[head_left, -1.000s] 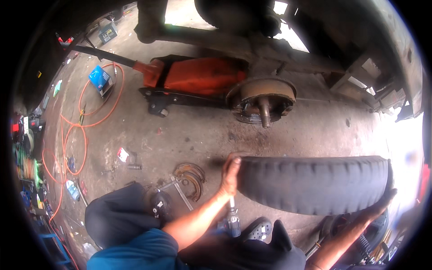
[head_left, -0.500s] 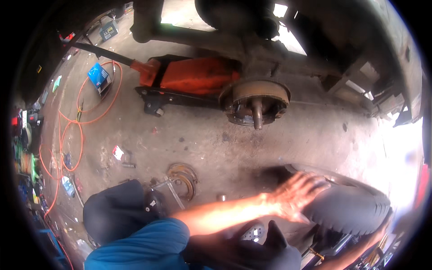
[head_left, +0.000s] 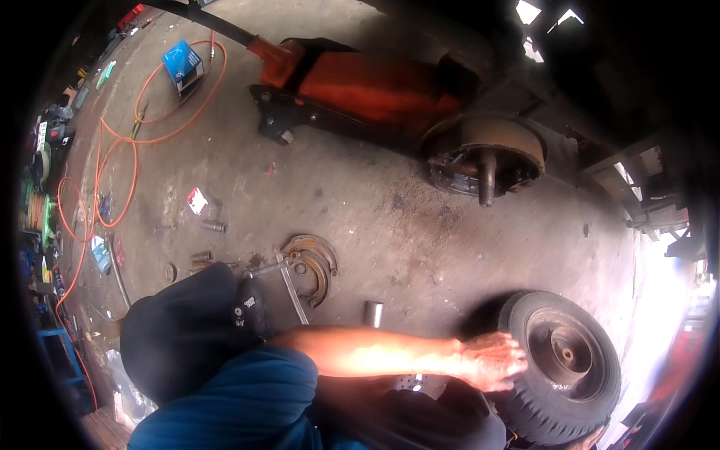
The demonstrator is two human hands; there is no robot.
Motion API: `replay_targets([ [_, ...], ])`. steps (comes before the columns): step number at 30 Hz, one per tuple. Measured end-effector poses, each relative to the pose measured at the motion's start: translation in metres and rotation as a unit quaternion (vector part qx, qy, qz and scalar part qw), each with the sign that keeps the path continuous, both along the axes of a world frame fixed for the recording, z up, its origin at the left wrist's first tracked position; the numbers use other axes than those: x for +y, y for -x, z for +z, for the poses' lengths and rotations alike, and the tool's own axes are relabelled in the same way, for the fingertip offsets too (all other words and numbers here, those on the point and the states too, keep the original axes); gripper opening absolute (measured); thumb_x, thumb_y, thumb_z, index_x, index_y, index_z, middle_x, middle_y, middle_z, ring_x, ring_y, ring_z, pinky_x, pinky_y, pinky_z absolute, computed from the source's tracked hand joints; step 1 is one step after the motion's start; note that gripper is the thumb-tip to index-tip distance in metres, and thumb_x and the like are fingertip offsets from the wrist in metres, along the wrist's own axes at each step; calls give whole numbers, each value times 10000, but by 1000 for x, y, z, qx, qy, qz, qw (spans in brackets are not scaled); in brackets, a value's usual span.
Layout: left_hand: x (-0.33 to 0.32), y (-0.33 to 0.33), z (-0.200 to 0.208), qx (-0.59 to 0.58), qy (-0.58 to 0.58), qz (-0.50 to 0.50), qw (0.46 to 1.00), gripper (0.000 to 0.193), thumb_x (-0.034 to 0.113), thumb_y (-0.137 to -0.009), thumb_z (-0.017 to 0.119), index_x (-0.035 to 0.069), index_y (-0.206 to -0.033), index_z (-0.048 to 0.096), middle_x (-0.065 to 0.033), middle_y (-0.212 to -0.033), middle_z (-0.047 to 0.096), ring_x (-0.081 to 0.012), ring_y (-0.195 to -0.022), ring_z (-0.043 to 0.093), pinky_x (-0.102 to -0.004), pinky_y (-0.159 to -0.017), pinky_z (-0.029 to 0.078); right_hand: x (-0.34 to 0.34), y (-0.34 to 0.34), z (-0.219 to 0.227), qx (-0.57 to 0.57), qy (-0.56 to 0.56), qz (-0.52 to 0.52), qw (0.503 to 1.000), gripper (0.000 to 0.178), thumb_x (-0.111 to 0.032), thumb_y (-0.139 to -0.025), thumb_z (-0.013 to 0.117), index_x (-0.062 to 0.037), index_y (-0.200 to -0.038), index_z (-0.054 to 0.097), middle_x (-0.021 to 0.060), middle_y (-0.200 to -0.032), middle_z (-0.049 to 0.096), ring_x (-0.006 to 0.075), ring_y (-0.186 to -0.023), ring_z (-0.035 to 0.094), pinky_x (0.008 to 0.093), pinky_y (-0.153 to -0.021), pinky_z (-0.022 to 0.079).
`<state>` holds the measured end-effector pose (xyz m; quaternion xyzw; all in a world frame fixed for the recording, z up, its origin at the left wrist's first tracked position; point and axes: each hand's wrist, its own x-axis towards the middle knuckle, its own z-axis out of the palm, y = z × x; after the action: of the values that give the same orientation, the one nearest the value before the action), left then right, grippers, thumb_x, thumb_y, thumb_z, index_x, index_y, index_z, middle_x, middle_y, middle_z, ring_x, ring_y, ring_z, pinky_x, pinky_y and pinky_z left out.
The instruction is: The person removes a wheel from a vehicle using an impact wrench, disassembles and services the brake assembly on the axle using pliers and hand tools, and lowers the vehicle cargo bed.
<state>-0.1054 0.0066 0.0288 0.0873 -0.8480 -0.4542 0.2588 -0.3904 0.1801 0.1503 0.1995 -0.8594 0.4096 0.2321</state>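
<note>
At the lower right, a wheel with a black tyre stands tilted, its rusty rim and hub centre facing up toward me. My left hand is at the tread on its left side, fingers curled against the edge. Only a small part of my right hand shows, at the tyre's lower edge; its fingers are hidden. Farther off, a bare brake assembly with a protruding spindle hangs at the vehicle's axle. Curved rusty brake shoes lie on the floor left of the wheel.
An orange-red floor jack reaches under the vehicle. Beside the brake shoes lie a metal bar tool and a metal cylinder. A coiled orange hose, a blue box and a socket-like piece are to the left.
The wheel has turned from nearly edge-on so its rim faces up. My left hand went from spread fingers to curled ones at its side. My view has shifted; jack and brake assembly sit higher and farther right.
</note>
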Motion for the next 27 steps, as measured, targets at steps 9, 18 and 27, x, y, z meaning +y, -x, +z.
replay_targets([
  [9,-12,-63,-54,-75,-91,161,980,291,240,-805,636,20,-992,605,-150,-924,633,-326,-888,613,-426,-793,494,35,19,-9,-41,-44,-42,997,527,-388,-872,523,-9,-1237,527,188,-1196,526,287,-1053,539,411,-917,421],
  [18,-4,-82,-81,-198,-131,137,962,273,235,-805,629,2,-943,595,-152,-880,619,-344,-866,597,-448,-755,474,58,28,-3,-80,-41,-118,989,557,-440,-904,455,-31,-1277,519,186,-1295,489,288,-1108,513,404,-971,390],
  [27,15,-152,-112,-375,73,-160,910,234,191,-771,533,16,-904,611,-173,-901,614,-331,-852,591,-431,-729,476,44,31,-1,-37,-75,-111,990,463,-325,-889,479,-54,-1260,531,179,-1256,526,291,-1075,544,398,-928,426],
])
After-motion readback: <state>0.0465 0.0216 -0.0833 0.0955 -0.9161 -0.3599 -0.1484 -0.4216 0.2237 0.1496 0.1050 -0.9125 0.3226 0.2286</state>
